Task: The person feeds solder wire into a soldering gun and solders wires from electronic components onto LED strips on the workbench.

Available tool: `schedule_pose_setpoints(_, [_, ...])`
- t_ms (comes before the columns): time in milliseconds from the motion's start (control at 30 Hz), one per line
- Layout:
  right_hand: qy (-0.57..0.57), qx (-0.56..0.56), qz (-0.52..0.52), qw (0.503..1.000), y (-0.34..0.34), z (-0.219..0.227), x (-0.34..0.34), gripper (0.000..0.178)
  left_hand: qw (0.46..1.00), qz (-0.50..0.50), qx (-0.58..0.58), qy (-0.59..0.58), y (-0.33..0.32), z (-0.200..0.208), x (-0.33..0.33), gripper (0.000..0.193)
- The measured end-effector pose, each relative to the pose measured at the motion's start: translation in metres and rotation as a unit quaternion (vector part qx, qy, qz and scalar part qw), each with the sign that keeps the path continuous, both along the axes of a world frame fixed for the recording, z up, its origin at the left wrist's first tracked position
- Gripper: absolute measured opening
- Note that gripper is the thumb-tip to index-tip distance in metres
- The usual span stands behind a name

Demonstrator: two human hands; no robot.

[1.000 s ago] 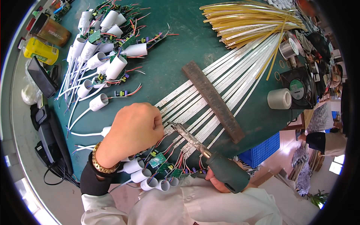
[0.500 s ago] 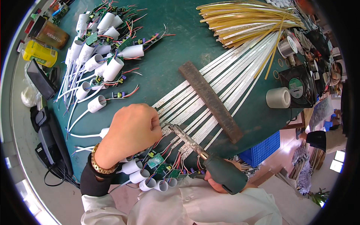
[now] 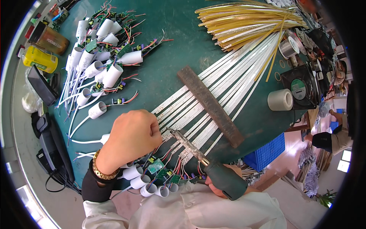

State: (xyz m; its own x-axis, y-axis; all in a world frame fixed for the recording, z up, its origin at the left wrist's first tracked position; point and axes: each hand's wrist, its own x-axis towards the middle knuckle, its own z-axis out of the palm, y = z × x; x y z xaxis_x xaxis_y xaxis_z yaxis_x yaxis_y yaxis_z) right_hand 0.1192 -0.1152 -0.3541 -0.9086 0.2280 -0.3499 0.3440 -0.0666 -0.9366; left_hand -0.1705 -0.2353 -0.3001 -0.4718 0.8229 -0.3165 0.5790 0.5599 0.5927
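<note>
My left hand (image 3: pixel 136 129) is closed in a pinch at the near ends of the white LED strips (image 3: pixel 179 101); its fingertips, and whatever they hold, are hidden behind the fist. My right hand (image 3: pixel 214 187) grips the dark green handle of a soldering iron (image 3: pixel 225 180). The iron's crusted metal shaft slants up and left, and its tip lies over the strip ends just right of my left fist. A rusty flat metal bar (image 3: pixel 209 105) rests across the strips. Below my hands, small green circuit boards (image 3: pixel 156 166) with red wires sit beside white cylindrical housings (image 3: pixel 140 181).
More white housings (image 3: pixel 113 75) with boards and wires pile up at the upper left. Yellow-backed strip ends (image 3: pixel 244 23) fan out at the far right. A solder spool (image 3: pixel 288 47), a white roll (image 3: pixel 277 100) and a black fan (image 3: pixel 301 91) stand right. Beyond the table edge sits a blue crate (image 3: pixel 265 152).
The whole scene has shifted slightly left and down in the picture. My left fist and the soldering iron keep nearly the same places over the strip ends.
</note>
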Motion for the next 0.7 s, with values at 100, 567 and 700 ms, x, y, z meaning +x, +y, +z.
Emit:
schedule_pose_setpoints(100, [-0.072, -0.074, 0.004, 0.995, 0.003, 0.006, -0.008, 0.019, 1.0, -0.006, 0.012, 0.015, -0.001, -0.001, 0.001, 0.007])
schedule_pose_setpoints(567, [0.107, 0.176, -0.002, 0.979, -0.027, -0.025, 0.025, 0.039, 1.0, -0.002, 0.008, 0.03, -0.005, -0.008, 0.002, 0.008])
schedule_pose_setpoints(700, [0.171, 0.235, -0.046, 0.956, -0.036, -0.019, 0.035, 0.041, 0.998, -0.014, 0.032, 0.058, -0.005, -0.009, 0.003, 0.009])
